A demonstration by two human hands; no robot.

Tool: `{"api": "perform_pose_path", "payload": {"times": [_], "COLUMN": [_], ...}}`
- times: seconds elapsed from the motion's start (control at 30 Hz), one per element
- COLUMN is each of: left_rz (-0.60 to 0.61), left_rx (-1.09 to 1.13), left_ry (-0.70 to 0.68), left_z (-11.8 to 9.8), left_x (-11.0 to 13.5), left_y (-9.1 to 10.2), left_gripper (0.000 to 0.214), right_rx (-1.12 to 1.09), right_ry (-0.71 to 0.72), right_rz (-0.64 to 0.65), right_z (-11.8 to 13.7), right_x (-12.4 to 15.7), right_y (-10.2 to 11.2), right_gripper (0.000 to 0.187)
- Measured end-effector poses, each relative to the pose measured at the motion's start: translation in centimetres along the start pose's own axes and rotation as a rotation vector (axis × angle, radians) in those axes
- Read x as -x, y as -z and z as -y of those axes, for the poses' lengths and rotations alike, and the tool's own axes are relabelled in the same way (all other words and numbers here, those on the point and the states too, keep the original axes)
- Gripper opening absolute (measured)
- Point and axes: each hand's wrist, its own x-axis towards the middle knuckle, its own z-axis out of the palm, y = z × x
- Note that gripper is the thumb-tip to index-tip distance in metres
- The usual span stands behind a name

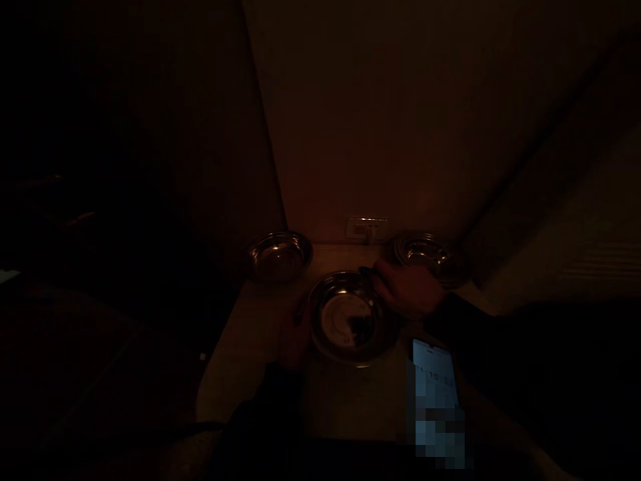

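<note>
The view is very dark. A shiny, shallow metal bowl (348,317) is at the middle of a small pale table (345,407). My left hand (296,337) is at the bowl's left side, its fingers curled against the rim and mostly lost in shadow. Over the upper right rim reaches my right hand (408,287), fingers closed around a small dark thing (368,271) that I cannot make out. Inside the bowl's floor shows a dark patch, perhaps a reflection.
Another metal bowl (279,257) stands at the table's back left corner. Stacked metal bowls (425,254) are at the back right, partly behind my right hand. A wall socket (367,228) is behind the table. A lit phone (435,381) lies at the right, its lower part pixelated.
</note>
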Motion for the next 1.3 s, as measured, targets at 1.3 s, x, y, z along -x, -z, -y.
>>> {"api": "perform_pose_path", "payload": {"times": [1.3], "left_rz": [-0.155], "left_rx": [0.015], "left_ry": [-0.042], "left_z": [0.5], "left_x": [0.6], "left_y": [-0.8], "left_gripper": [0.039], "right_rx": [-0.098], "right_ry": [0.253], "right_rz": [-0.039], "right_z": [1.1], "right_x": [7.3], "right_y": [-4.9], "right_gripper": [0.042]}}
